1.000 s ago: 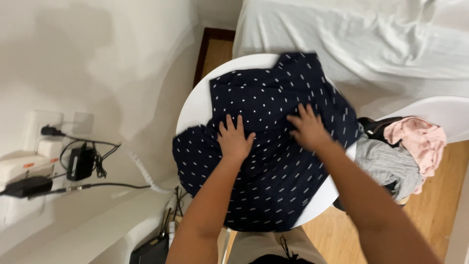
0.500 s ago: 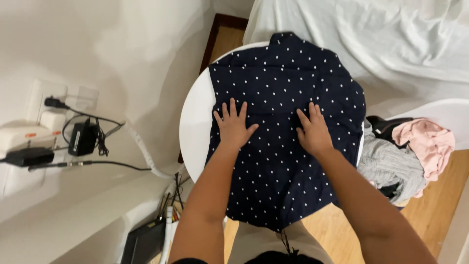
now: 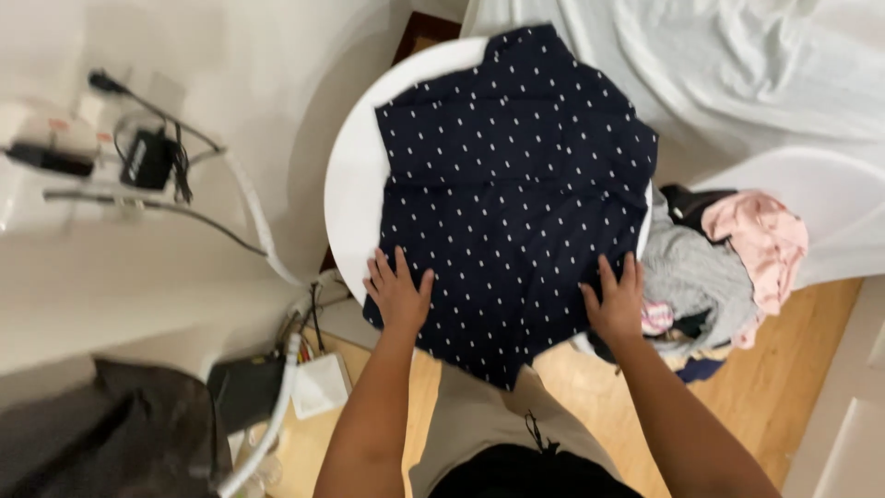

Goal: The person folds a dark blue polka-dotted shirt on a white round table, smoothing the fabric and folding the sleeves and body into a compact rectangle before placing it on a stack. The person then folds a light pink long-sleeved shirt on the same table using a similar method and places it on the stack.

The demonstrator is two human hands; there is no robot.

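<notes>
White bed sheet (image 3: pixel 737 65) up top, round white table (image 3: pixel 355 175) below it, navy dotted shirt (image 3: pixel 512 184) lying flat across the tabletop. Smoothing step, it seems; next calls for an even grip on the hem. Laundry heap (image 3: pixel 728 267) alongside: grey and pink garments. Left hand (image 3: pixel 398 293) and right hand (image 3: pixel 616 304) press flat, fingers spread.

A navy shirt (image 3: pixel 512 184) with small white dots lay spread flat over the round white desk (image 3: pixel 355 180), its lower edge hanging off the near rim.
</notes>
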